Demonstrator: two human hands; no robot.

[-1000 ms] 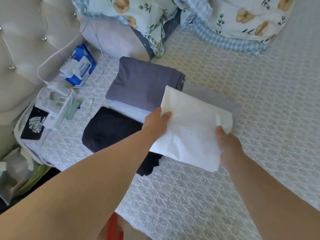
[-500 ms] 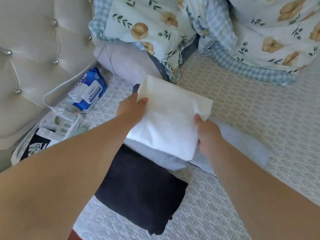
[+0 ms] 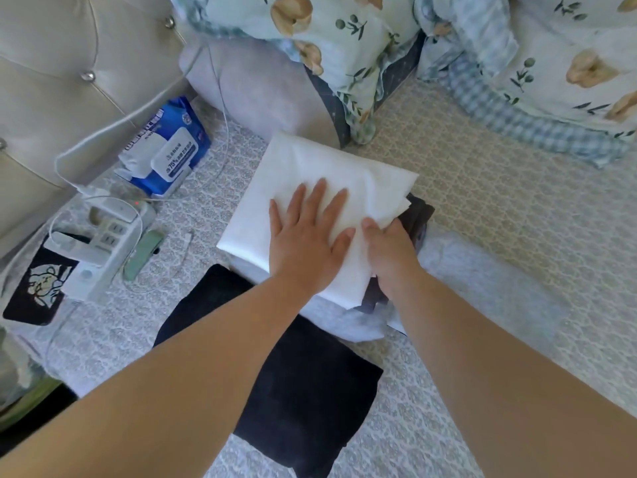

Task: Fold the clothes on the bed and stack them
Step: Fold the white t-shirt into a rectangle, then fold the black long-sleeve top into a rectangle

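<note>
Folded white cloth set atop stack, my left hand pressing it flat-fingered, right hand pinching its edge; folded black garment beside, unstacked.

- A home bedroom, seen from over a bed spread with a pale patterned cover.
- A cream tufted headboard with metal studs stands at the left.
- Floral bedding with checked trim is bunched at the far side.
- A white power strip with cables and a blue pack of wipes lie beside the headboard.
- Folded clothes are stacked on the bed.
</note>
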